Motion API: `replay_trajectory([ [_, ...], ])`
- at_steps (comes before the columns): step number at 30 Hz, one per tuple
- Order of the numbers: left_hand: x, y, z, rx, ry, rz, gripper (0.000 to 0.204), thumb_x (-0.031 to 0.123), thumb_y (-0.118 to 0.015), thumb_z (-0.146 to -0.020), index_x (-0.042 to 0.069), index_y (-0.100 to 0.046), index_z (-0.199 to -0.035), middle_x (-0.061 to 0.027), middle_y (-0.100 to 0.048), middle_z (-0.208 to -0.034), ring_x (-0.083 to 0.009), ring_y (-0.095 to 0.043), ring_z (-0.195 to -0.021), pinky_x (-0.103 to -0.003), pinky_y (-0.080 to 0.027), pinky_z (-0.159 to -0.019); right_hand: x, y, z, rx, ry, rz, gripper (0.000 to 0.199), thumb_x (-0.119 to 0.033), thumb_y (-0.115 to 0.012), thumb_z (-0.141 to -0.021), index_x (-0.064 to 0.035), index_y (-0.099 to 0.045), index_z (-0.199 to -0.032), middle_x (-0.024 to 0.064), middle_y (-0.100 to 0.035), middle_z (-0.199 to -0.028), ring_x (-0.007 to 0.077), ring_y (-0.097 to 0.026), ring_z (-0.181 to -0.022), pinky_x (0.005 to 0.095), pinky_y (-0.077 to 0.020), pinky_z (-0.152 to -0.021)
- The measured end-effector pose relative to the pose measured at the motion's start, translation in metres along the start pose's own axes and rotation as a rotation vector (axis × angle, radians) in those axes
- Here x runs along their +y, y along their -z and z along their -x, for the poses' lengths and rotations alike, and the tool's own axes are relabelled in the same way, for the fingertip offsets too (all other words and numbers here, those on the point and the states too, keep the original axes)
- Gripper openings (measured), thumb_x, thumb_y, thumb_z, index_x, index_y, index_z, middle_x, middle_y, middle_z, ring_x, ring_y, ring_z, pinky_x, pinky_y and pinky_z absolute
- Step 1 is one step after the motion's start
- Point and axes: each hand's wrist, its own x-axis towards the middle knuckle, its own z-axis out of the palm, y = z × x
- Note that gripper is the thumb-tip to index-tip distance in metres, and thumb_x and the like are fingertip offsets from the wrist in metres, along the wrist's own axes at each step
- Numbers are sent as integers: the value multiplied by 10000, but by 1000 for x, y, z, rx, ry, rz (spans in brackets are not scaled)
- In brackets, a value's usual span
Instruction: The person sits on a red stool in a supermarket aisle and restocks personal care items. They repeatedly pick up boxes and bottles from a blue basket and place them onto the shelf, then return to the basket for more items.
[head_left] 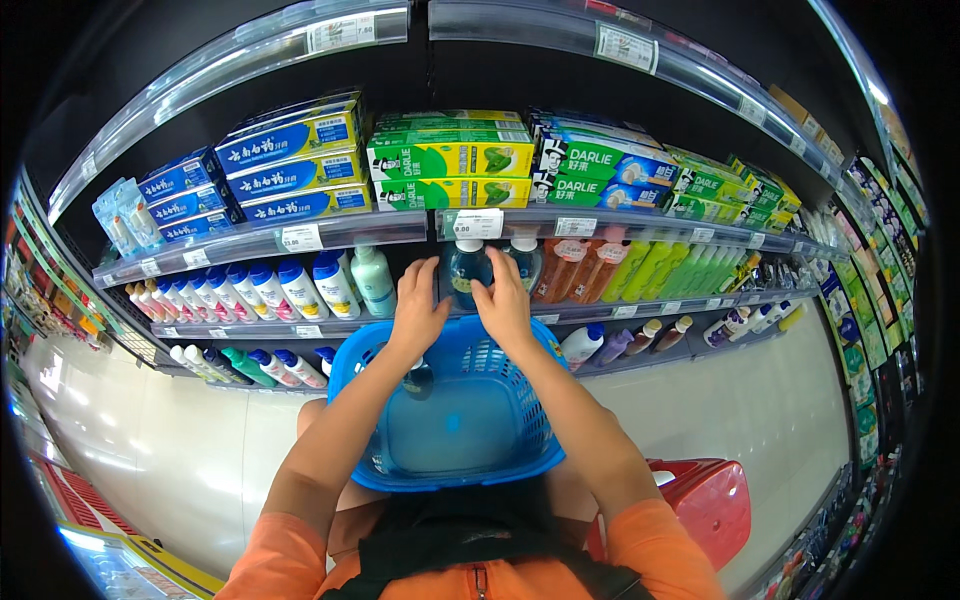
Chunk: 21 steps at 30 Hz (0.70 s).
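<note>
The bottle [470, 276] stood upright just beyond the basket's [455, 478] far rim: round-shouldered, glossy, dark blue and see-through, with a pale cap. The right hand [506, 303] was at its right side, thumb overlapping its front; whether the fingers gripped it, I could not tell. The left hand [421, 305] was apart from the right, fingers loosely curved around nothing, just beside the bottle, above the basket's far rim.

The basket was blue moulded plastic, rounded at the corners, its walls pierced with slots. Inside it, near its left wall, was a dark, rounded second bottle [419, 378], partly hidden by the left forearm.

Beyond the basket and to its left, a smooth pale-green bottle [373, 280] ended a row of white bottles [294, 288] with blue caps. Beyond it to the right were squarish amber bottles [566, 270] and slim lime-green ones. Higher up, beyond the basket, lay stacked cardboard boxes [450, 162], flat-sided and shiny. Right of the basket was a glossy red plastic object [706, 505]; pale, reflective floor [735, 390] spread on both sides.
</note>
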Motion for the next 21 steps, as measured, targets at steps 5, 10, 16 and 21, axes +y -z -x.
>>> replay_trajectory([
  [5, -26, -29, -49, -57, 137, 134, 719, 117, -759, -746, -16, -441, -1378, -271, -469, -1380, -449, -491, -1219, -465, -421, -1042, 10, -20, -52, -73, -40, 110, 532, -248, -687, -855, -26, -505, -1302, 224, -593, -1233, 470, -620, -994, 519, -521, -806],
  [10, -9, -20, -47, -95, 112, 145, 655, 166, -765, -772, -8, -476, -1333, -255, -533, -1240, -444, -534, -1154, -453, -464, -989, 1, -17, -34, 48, 59, 88, 570, -316, -727, -835, -48, -517, -1291, 181, -616, -1203, 430, -637, -985, 509, -533, -780],
  [16, -5, -11, -6, 11, 39, 381, 475, 95, -790, -773, 4, -588, -1194, -166, -565, -1212, -355, -588, -1117, -400, -500, -941, -27, -15, 0, -18, 184, 141, 525, -284, -791, -799, -63, -577, -1225, 92, -588, -1048, 302, -679, -862, 405, -562, -660],
  [21, 14, 10, 1, -24, -27, 300, 472, 86, -783, -768, 6, -595, -1194, -153, -587, -1226, -356, -610, -1098, -397, -510, -926, -36, -6, 8, 22, 335, 115, 443, -264, -801, -781, -66, -615, -1131, 59, -587, -1009, 270, -680, -766, 367, -558, -585],
])
